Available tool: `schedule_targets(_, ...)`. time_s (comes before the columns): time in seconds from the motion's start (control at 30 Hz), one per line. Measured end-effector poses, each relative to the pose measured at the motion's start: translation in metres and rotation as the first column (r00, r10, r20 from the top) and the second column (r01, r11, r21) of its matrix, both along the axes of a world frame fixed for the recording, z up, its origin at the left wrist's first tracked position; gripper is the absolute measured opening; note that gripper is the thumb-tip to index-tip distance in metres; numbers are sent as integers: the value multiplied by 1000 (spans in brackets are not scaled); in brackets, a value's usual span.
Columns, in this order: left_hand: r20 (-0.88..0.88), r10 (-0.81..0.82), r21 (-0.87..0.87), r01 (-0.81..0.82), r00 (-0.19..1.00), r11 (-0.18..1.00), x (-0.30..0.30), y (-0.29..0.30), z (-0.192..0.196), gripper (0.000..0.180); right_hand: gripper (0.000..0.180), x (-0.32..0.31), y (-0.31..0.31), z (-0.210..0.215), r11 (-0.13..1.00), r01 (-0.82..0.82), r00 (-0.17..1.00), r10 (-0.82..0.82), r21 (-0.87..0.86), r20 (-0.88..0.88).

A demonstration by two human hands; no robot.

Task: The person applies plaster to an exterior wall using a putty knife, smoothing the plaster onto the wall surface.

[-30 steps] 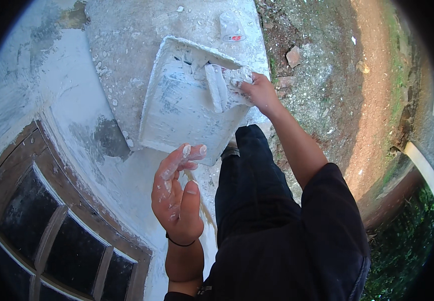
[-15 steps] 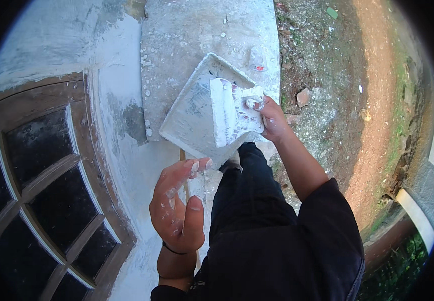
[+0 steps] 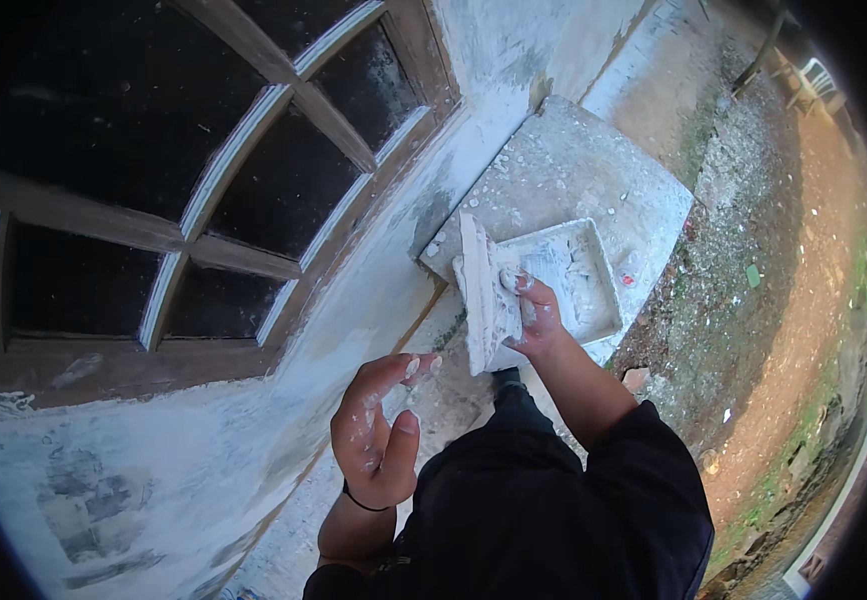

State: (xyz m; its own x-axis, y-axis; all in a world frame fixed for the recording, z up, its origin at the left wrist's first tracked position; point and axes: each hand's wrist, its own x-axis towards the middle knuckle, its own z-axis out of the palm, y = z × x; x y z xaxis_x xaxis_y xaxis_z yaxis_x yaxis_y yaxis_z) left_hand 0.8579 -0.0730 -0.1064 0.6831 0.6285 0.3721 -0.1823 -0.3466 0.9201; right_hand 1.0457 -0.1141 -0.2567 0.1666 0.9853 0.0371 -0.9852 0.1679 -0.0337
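My right hand (image 3: 538,315) grips a wide, straight-edged hand tool (image 3: 480,290) caked in white paste. Its long edge points toward the wall side, and my fingers cover part of its back. Just beyond sits a shallow rectangular tray (image 3: 608,285) with white paste smeared inside; the tool and hand hide its near left part. Lower left, my left hand (image 3: 373,430) hangs in the air with its thumb and index finger apart and nothing between them. White paste sticks to its fingertips, and a dark band circles the wrist.
Beneath the tray is a pale, spattered board (image 3: 573,160). On the left rises a patchy whitish wall (image 3: 183,450) with a brown wooden window frame (image 3: 123,370) and dark panes. Rough gravelly ground (image 3: 743,260) lies to the right, with a white chair (image 3: 815,78) far off.
My view has swung left toward the window and wall. The tool has moved off the tray's middle to its left side and turned more upright. My left hand keeps the same pose.
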Motion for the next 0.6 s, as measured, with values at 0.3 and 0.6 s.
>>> schedule_targets(0.3, 271, 355, 52, -381, 895, 923, -224, -59, 32, 36, 49, -200, 22, 59, 929, -357, 932, 348, 99, 102)
schedule_targets(0.6, 350, 660, 14, -709, 664, 705, -477, -169, 29, 39, 49, -450, 13, 95, 755, -638, 770, 620, 151, 151)
